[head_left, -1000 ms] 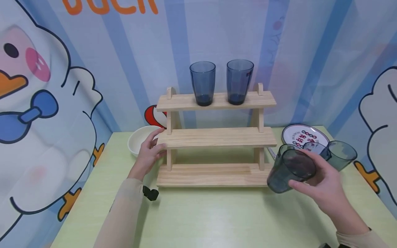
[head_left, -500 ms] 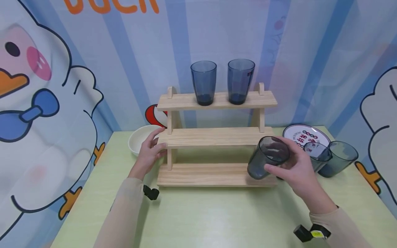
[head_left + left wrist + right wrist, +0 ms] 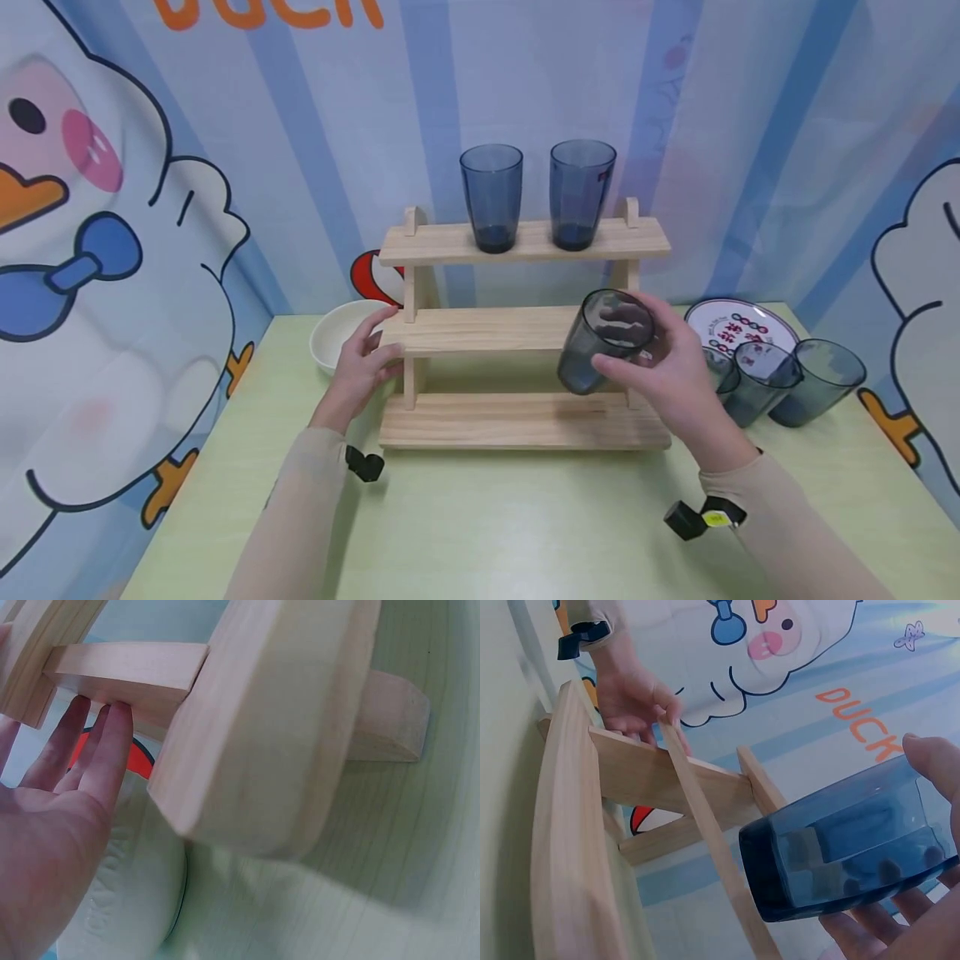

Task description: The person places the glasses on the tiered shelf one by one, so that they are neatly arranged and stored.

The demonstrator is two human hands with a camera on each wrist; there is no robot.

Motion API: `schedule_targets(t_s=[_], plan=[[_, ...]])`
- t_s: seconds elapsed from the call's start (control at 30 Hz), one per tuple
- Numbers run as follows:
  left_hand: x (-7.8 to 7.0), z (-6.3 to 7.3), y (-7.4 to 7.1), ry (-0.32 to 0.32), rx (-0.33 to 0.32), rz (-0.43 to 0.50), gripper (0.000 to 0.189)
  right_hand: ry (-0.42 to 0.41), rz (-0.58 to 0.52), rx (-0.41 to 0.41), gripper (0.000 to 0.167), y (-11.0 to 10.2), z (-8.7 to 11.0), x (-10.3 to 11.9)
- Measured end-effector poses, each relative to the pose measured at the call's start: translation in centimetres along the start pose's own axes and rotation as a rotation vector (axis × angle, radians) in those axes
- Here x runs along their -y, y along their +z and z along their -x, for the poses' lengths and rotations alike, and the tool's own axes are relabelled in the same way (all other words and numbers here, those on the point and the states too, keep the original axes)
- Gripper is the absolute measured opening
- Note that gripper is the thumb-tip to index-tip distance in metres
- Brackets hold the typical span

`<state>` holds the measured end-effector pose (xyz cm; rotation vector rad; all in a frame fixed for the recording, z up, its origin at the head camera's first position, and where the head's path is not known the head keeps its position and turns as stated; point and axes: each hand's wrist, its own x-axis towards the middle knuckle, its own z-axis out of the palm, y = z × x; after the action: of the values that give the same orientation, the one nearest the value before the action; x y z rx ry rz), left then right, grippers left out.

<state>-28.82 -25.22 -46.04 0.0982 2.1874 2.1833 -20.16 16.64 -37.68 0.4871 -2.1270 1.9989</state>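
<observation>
A three-tier wooden shelf (image 3: 480, 332) stands on the table. My left hand (image 3: 360, 367) grips the left end of its middle board; in the left wrist view the fingers (image 3: 105, 754) lie against the upright. My right hand (image 3: 678, 375) holds a blue-grey drinking glass (image 3: 600, 346), tilted with its mouth up and toward me, in front of the right part of the middle board. Thumb and fingers wrap around the glass (image 3: 847, 847) in the right wrist view, its base pointing at the shelf. Two matching glasses, one left (image 3: 491, 196) and one right (image 3: 582, 196), stand upright on the top board.
Three more glasses (image 3: 817, 387) stand close together right of the shelf, one partly behind my right hand. A patterned plate (image 3: 708, 317) lies behind them. Behind my left hand is a white bowl (image 3: 326, 337). A cartoon-printed curtain (image 3: 525, 75) hangs behind the table.
My right hand has carried the glass left and upward, from beside the other glasses to the front of the middle board. My left hand stays at the shelf's left end.
</observation>
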Motion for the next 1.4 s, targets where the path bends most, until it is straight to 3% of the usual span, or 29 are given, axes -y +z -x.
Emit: schedule_targets(t_s=[0.6,1.03,1.4], plan=[[0.1,0.0,0.0,0.01,0.016,0.0,0.065,0.011,0.04,0.004,0.073,4.2,-4.7,0.0],[-0.3,0.2,0.1,-0.007,-0.001,0.012,0.067,0.037,0.052,0.039,0.084,6.5,-7.0,-0.5],[-0.1,0.2,0.0,0.014,0.012,0.027,0.066,-0.026,0.043,0.077,0.075,8.2,-8.5,-0.9]])
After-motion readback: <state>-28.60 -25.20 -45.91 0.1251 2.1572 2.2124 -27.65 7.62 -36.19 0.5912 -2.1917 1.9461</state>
